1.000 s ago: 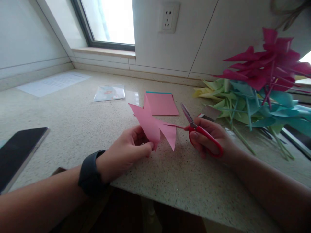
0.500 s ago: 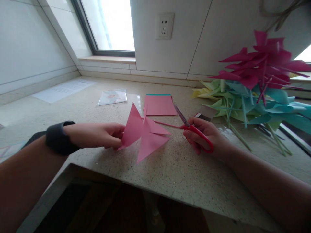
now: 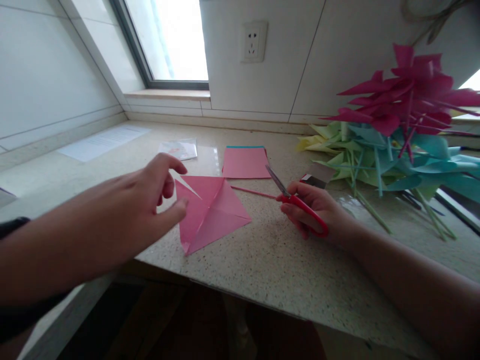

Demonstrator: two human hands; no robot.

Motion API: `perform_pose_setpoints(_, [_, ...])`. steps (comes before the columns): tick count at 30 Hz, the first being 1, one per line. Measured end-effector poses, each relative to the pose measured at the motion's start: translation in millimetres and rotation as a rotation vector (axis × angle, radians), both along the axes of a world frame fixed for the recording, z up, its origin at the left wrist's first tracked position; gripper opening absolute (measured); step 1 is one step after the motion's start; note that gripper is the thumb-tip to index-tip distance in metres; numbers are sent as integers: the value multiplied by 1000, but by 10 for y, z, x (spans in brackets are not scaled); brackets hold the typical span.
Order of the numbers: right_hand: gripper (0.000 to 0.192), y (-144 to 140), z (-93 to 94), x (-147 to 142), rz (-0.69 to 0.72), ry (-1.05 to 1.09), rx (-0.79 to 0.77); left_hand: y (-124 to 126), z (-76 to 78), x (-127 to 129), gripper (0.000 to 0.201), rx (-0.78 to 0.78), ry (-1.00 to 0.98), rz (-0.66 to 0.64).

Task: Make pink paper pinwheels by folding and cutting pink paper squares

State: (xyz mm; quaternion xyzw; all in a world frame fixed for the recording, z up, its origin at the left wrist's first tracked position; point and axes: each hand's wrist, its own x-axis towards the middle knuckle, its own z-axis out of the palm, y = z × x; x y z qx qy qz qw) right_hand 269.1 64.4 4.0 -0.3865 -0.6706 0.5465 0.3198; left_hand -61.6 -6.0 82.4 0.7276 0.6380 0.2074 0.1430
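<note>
A pink creased and cut paper square (image 3: 212, 212) lies flat on the speckled counter (image 3: 285, 270). My left hand (image 3: 150, 200) hovers at its left edge with fingers spread, holding nothing. My right hand (image 3: 318, 212) rests on the counter to the right of the paper, gripping red-handled scissors (image 3: 296, 200) whose blades point up and to the left. A thin pink stick (image 3: 253, 192) lies between the paper and the scissors.
A stack of pink sheets (image 3: 245, 162) lies behind the square. A pile of paper pinwheels in magenta (image 3: 408, 97), teal and yellow-green (image 3: 375, 160) fills the right. A clear packet (image 3: 179, 148) and a white sheet (image 3: 103, 142) lie at the left. The counter's front edge is near.
My left hand has let go of the pink paper, which went from held up to lying flat on the counter. The right hand with the scissors stayed put.
</note>
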Motion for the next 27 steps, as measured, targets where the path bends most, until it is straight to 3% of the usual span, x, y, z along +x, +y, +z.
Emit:
perform_pose_setpoints(2, [34,0,0,-1,-3,22,-7,-145,-65,325,32,80,212,-88])
perform_pose_setpoints(4, [34,2,-4,0,-3,29,-6,-257,-220,612,32,79,297,-219])
perform_pose_setpoints(8, [32,6,-17,3,-4,28,-7,-366,-590,893,66,48,429,-294])
perform_pose_setpoints(13, [31,-4,-11,-2,-7,16,-14,-443,-732,879,70,-12,477,-312])
perform_pose_setpoints(18, [31,-7,7,-5,3,-1,-17,-564,-767,811,72,88,494,-389])
perform_pose_setpoints(23, [31,11,-25,7,18,6,-10,-644,-831,698,30,214,472,-481])
perform_pose_setpoints(27, [33,11,-18,2,16,12,-24,-674,-822,611,18,295,397,-531])
